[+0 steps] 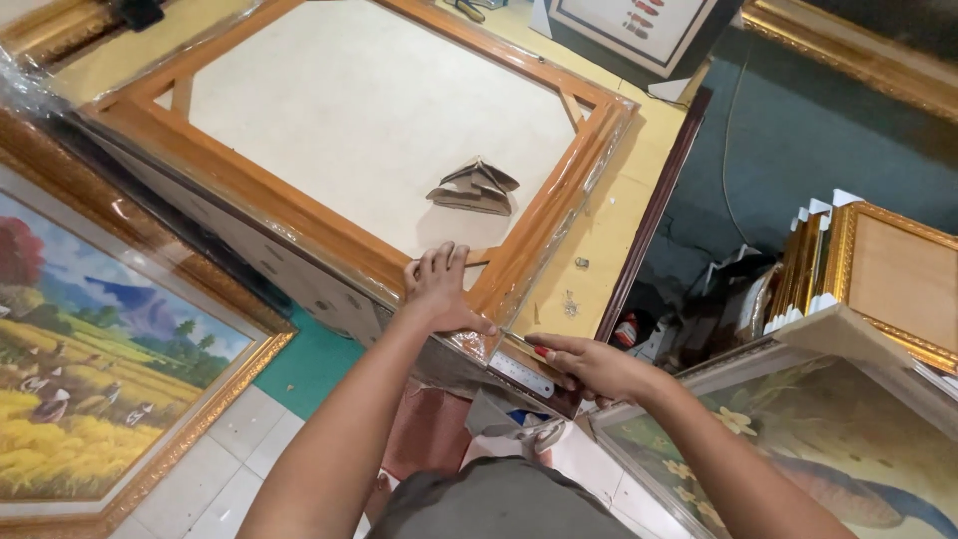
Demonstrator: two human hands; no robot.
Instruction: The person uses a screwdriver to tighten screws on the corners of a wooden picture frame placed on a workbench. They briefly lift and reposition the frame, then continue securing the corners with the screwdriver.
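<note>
A large orange-brown wooden picture frame (pixel 279 205) lies face down on a yellow worktable (pixel 609 225), wrapped in clear plastic film, its pale backing board up. My left hand (pixel 439 289) presses flat on the frame's near corner. My right hand (pixel 589 364) grips a small red-handled cutter at the table's near edge, its blade pointing at that corner, beside a steel ruler (pixel 521 374). A pile of folded cardboard corner pieces (pixel 474 187) rests on the backing board.
A gold-framed landscape painting (pixel 100 349) leans at the left on the tiled floor. A flower painting (pixel 798 449) and stacked gold frames (pixel 878 269) stand at the right. Another gold frame (pixel 848 45) and a white-framed print (pixel 629 25) lie beyond the table.
</note>
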